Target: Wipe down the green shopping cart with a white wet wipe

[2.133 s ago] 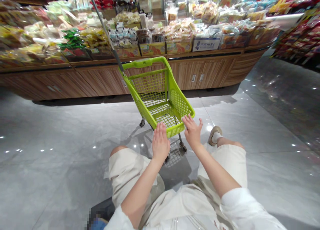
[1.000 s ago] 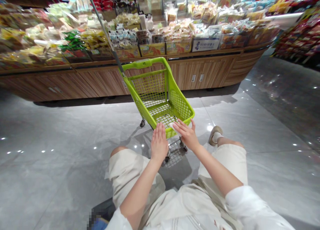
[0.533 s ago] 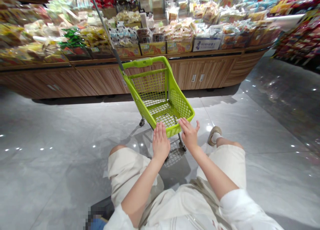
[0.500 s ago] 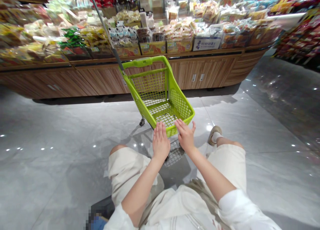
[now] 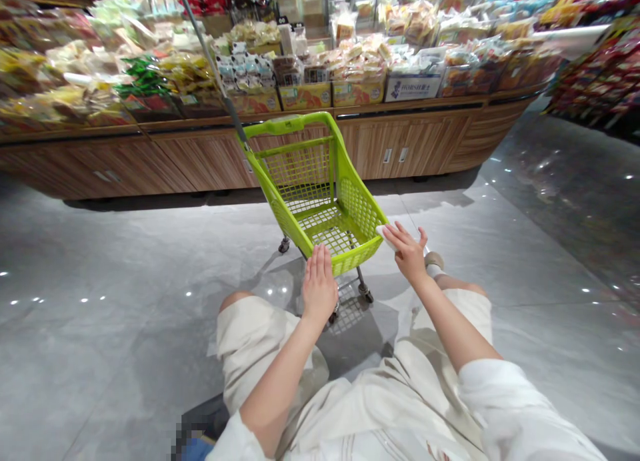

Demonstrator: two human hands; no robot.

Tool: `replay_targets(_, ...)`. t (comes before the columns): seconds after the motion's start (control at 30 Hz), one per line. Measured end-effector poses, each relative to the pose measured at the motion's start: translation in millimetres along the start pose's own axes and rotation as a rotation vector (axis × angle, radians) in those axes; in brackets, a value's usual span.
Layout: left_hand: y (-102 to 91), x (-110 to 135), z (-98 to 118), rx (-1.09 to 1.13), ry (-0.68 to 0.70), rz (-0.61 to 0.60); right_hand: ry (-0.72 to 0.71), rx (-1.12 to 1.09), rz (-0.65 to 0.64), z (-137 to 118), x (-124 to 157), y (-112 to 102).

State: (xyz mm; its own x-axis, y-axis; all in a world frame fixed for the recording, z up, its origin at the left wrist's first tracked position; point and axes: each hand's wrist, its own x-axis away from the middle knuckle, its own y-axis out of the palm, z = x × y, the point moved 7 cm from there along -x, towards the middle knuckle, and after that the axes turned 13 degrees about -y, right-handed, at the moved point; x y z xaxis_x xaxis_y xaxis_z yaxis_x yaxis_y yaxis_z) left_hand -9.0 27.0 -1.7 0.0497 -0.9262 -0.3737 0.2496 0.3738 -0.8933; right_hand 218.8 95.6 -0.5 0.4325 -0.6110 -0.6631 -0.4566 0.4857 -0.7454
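In front of me stands a lime-green shopping cart (image 5: pixel 360 201) with a mesh plastic basket, nothing lying in it. My left hand (image 5: pixel 320 281) rests on the basket's near rim, its fingers stretched out flat and holding nothing. At the basket's near right corner, my right hand (image 5: pixel 409 253) has a white cloth (image 5: pixel 387 234) under its fingers. The cloth shows at the fingertips and below the hand; whether it is fabric or paper I cannot make out. A grey pole (image 5: pixel 210 64) rises from the cart's far left corner.
Behind the cart runs a wooden display counter (image 5: pixel 420 141) stacked with packaged snacks and boxes (image 5: pixel 413 84). Another rack of red packages (image 5: pixel 597 81) stands at the right. My knees flank the cart on the grey tiled floor (image 5: pixel 125 261).
My right hand has slid right along the near rim to the corner, the white cloth now showing more. My left hand and the cart have hardly moved.
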Motion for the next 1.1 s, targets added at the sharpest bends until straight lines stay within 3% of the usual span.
replay_targets(0.1,2.3,0,3,0.005,-0.018,0.013,0.115,0.0,0.035,-10,-1,4)
replay_targets(0.17,3.3,0,4,0.001,-0.048,0.024,0.135,-0.021,0.046,-42,-6,11)
replay_targets(0.3,5.0,-1,6,-0.009,-0.077,0.031,0.03,-0.13,-0.018,-120,-23,26)
replay_targets(0.4,5.1,-2,5,-0.008,-0.066,0.034,-0.011,-0.195,-0.086,-147,-32,30)
replay_targets(0.53,4.9,-1,1,-0.015,-0.042,0.015,-0.105,-0.165,-0.178,-136,-33,29)
replay_targets(0.67,3.1,0,1,-0.01,-0.02,0.012,-0.18,-0.074,-0.184,-85,-21,18)
replay_targets(0.8,3.9,-1,2,-0.009,-0.014,0.012,-0.024,-0.002,-0.102,-15,-11,6)
replay_targets(0.87,5.0,-2,3,-0.006,-0.015,0.015,0.054,0.016,-0.07,1,-9,5)
replay_targets(0.97,5.4,-2,5,0.008,-0.039,0.031,0.132,0.029,-0.026,-17,-9,10)
replay_targets(1.1,5.6,-3,7,0.024,-0.068,0.027,0.076,-0.057,-0.019,-94,-19,23)
